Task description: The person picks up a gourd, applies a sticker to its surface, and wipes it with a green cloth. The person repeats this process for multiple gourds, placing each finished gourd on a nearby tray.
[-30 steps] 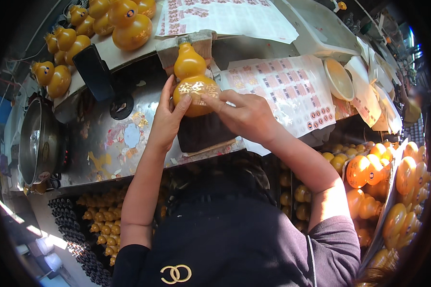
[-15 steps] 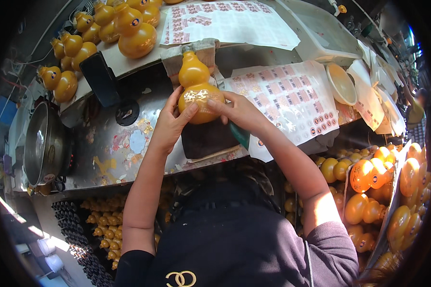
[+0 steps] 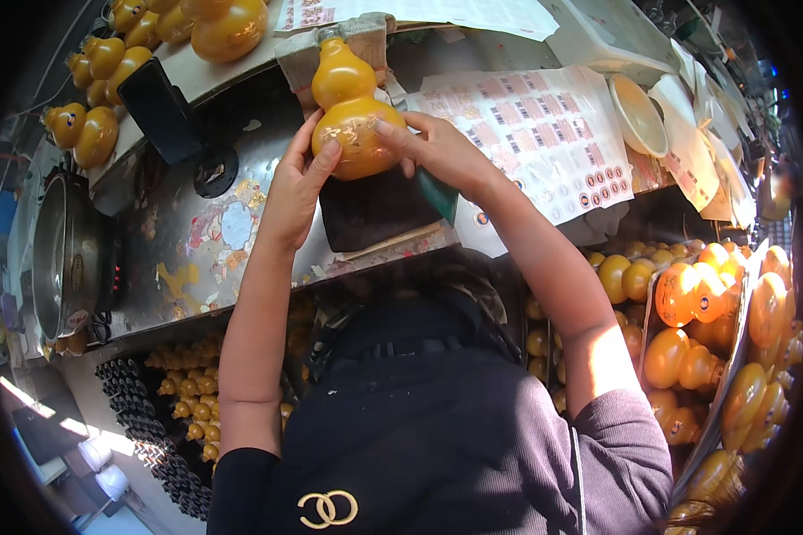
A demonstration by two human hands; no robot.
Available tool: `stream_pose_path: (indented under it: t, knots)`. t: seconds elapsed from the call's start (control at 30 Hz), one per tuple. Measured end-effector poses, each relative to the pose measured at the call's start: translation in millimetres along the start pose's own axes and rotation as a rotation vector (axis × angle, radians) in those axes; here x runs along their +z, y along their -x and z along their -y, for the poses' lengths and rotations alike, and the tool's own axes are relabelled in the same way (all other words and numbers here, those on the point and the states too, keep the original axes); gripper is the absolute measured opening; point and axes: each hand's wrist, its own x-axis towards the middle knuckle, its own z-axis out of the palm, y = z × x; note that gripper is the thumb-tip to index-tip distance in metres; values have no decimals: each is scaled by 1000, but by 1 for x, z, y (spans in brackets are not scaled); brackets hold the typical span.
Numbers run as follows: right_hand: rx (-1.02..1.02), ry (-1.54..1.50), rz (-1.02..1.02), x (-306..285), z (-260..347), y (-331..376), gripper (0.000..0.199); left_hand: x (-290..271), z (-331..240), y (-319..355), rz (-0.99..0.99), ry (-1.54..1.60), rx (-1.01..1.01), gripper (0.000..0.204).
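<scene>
A yellow gourd-shaped bottle [image 3: 348,89] leans with its neck away from me, over a folded cloth [image 3: 371,37] at the far side. Both hands hold its round lower half, where light markings show on the surface. My left hand [image 3: 302,183] cups the left side, with its thumb on the near front. From the right, my right hand [image 3: 442,153] grips it, thumb laid across the front near the markings. Beneath the bottle's near end lies a dark pad [image 3: 366,218]. A green piece [image 3: 438,194] sits just below my right hand. The fingers behind the bottle are partly hidden.
Sheets of printed decals [image 3: 544,125] lie at right, beside a cream bowl [image 3: 638,116]. Several yellow gourds [image 3: 227,31] and a dark phone on a stand [image 3: 159,111] are at far left. A metal pan [image 3: 62,259] stands left. Boxes of gourds [image 3: 682,357] sit lower right.
The whole view has shifted, so the bench sits higher in the picture. White characters on the bottle's front look fainter and goldish now. Both hands keep their hold, with the right thumb slightly shifted.
</scene>
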Motion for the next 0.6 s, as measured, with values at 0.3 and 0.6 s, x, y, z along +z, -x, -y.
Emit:
stream_pose_path:
  t: [0.3, 0.6]
  knots:
    - [-8, -65, 74, -3, 1, 4, 64, -8, 4, -1, 51, 21, 20, 72]
    - [-10, -60, -3, 2, -3, 2, 66, -6, -4, -5, 39, -82, -11, 74]
